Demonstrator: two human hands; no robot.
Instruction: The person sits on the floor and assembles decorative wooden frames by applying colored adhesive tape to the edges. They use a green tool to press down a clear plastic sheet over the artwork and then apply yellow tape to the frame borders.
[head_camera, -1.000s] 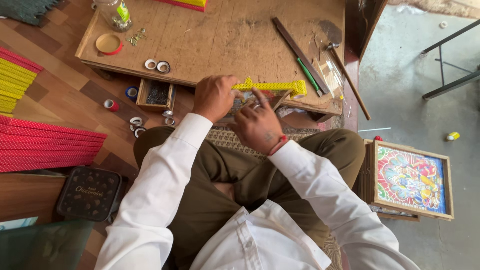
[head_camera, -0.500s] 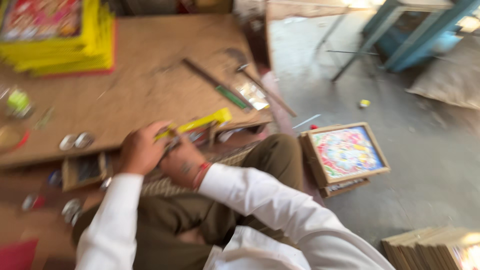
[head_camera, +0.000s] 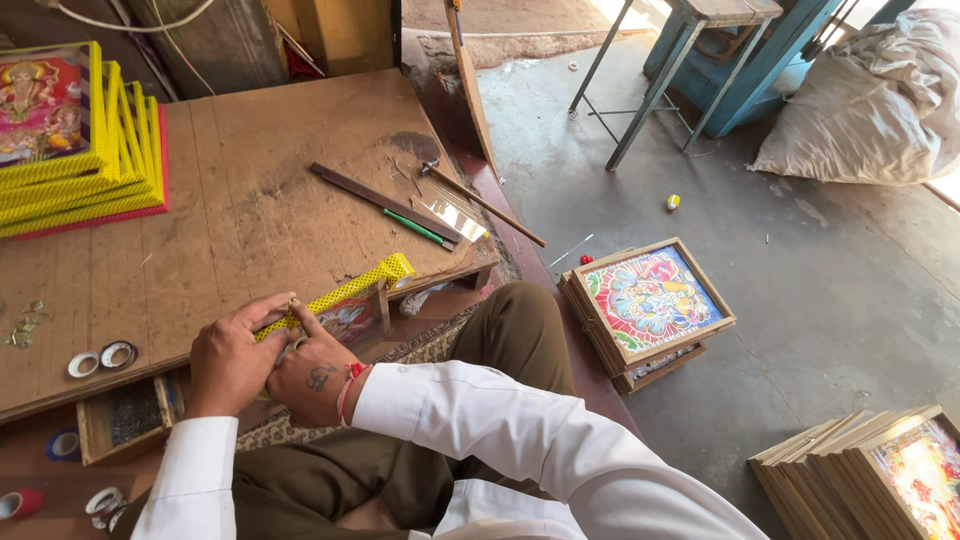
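Note:
A small picture frame with a yellow dotted border (head_camera: 345, 293) rests on edge against the front of the low wooden work board (head_camera: 250, 210). My left hand (head_camera: 232, 357) grips its near end, fingers curled over the yellow strip. My right hand (head_camera: 312, 368), with a red thread at the wrist, presses against the same end from the side, thumb on the strip. A colourful print shows inside the frame beneath the strip.
A stack of yellow-edged framed pictures (head_camera: 70, 140) sits far left on the board. A hammer (head_camera: 480, 200), a dark flat bar (head_camera: 385, 203) and a green tool lie near its right edge. Tape rolls (head_camera: 100, 358), stacks of wooden framed prints (head_camera: 650, 305) (head_camera: 880, 475), a sack and blue stool legs surround.
The view has swung right and up, bringing the floor, print stacks and stool into sight. Both hands stay on the yellow frame, its far end now tilted upward.

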